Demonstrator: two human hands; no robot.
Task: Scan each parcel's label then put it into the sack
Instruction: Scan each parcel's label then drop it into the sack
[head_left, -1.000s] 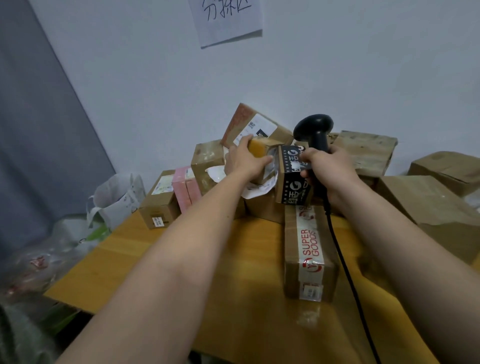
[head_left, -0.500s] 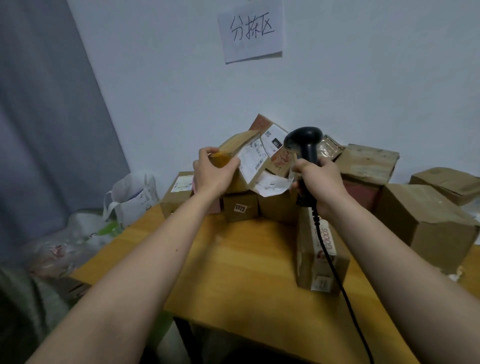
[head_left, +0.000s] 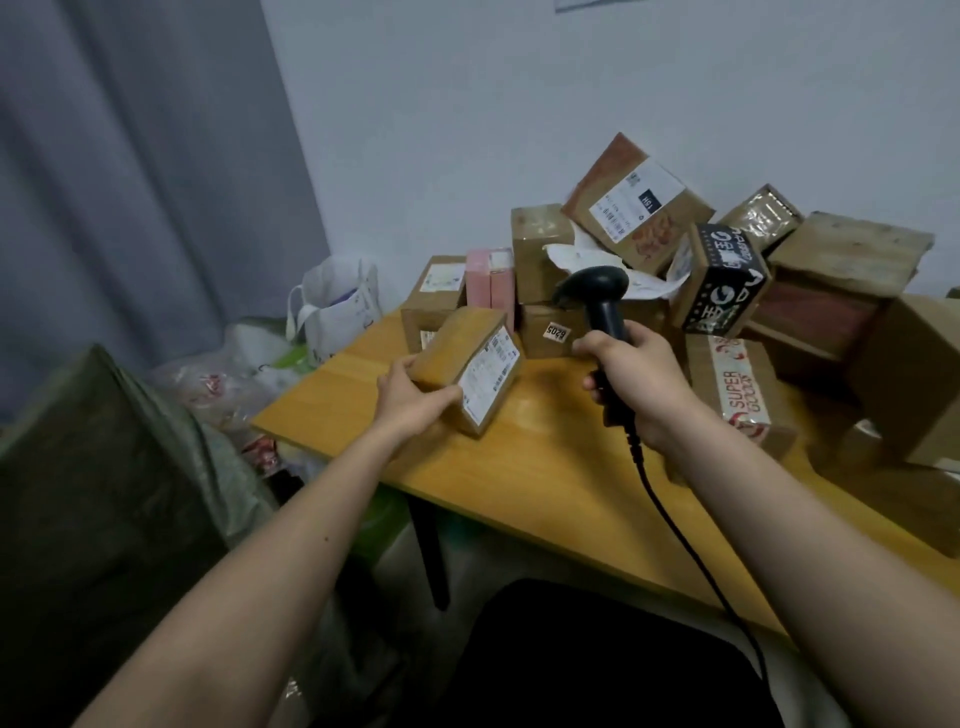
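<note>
A dull green sack (head_left: 104, 499) is sitting at the far left on the floor beside the table, with a white carrier bag (head_left: 337, 306) standing further back near the grey curtain. The left hand (head_left: 410, 400) is gripping a small brown parcel (head_left: 467, 371) by its near end, thumb along one side and fingers curled round the other, holding it tilted above the left part of the wooden table (head_left: 519, 467) with its white label (head_left: 491, 371) facing right. Just to the right, the right hand (head_left: 639, 384) is wrapping closed round the handle of a black barcode scanner (head_left: 597, 296), whose head is pointing left towards that label while its cable is trailing down over the table edge. Behind and to the right, a heap of other cardboard parcels (head_left: 639, 208) is lying stacked against the wall.
</note>
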